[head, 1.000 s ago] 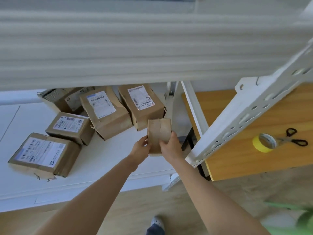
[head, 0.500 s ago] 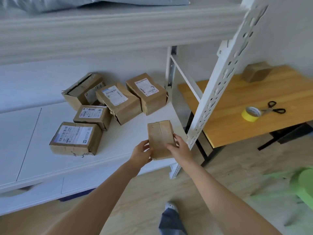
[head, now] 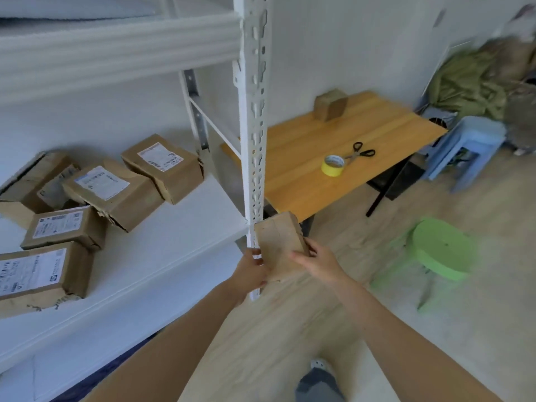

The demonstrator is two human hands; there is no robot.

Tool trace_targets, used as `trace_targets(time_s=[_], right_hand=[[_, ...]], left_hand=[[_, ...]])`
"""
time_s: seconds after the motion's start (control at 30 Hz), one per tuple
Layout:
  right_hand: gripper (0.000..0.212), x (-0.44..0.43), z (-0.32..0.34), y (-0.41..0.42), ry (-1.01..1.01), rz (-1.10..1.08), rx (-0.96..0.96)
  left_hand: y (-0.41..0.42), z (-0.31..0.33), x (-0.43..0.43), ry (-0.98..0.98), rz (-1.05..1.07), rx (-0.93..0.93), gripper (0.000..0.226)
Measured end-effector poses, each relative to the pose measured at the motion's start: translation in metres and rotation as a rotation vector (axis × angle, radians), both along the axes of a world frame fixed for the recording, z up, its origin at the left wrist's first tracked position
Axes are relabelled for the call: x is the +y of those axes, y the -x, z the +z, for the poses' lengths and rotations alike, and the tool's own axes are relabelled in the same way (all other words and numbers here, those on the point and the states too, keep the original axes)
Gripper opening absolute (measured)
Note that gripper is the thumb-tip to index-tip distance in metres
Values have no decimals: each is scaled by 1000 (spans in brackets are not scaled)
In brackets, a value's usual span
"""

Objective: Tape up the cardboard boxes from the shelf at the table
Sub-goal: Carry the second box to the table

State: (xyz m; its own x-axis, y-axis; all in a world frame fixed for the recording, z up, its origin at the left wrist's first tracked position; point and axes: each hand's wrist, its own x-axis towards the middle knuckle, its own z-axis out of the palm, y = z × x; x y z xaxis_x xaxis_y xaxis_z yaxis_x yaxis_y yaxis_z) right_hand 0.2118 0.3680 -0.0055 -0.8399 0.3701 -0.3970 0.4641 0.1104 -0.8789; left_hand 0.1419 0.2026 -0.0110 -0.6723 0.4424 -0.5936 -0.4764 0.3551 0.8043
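Observation:
A small plain cardboard box (head: 278,243) is held in the air in front of the white shelf post (head: 253,117). My left hand (head: 250,272) grips its left edge and my right hand (head: 316,264) grips its right side. Several labelled cardboard boxes (head: 104,190) lie on the white shelf board (head: 162,245) to the left. On the wooden table (head: 324,158) to the right lie a yellow tape roll (head: 333,165), black-handled scissors (head: 359,152) and one more small cardboard box (head: 330,105) at the far edge.
A green plastic stool (head: 441,248) stands on the floor right of my hands. A blue stool (head: 467,146) stands beyond the table's right end, with a heap of olive fabric (head: 475,79) behind it. My shoe (head: 319,367) shows on the wooden floor below.
The box has come off the shelf and moved right, past the shelf post. My view has swung right, bringing the whole table and the stools into sight.

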Motion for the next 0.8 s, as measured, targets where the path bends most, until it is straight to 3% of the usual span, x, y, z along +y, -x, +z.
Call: trace_targets(time_s=[0.17,0.27,0.47,0.63,0.8], right_hand=[[56,72,7,16,-29,-16,47],[53,124,10,40,-34,17,61],[49,224,20,92,-28,66,83],[55,288,26,143,-51,174,94],[89,327,28,201,-92,253,53]], left_hand=[[24,10,79,-6,-23,39,38],[46,13,130,6,-42,57,55],[92,22,226,73,43,89,53],[140,32,277,137,19,295,84],[192,35,306,278,-55,573,81]])
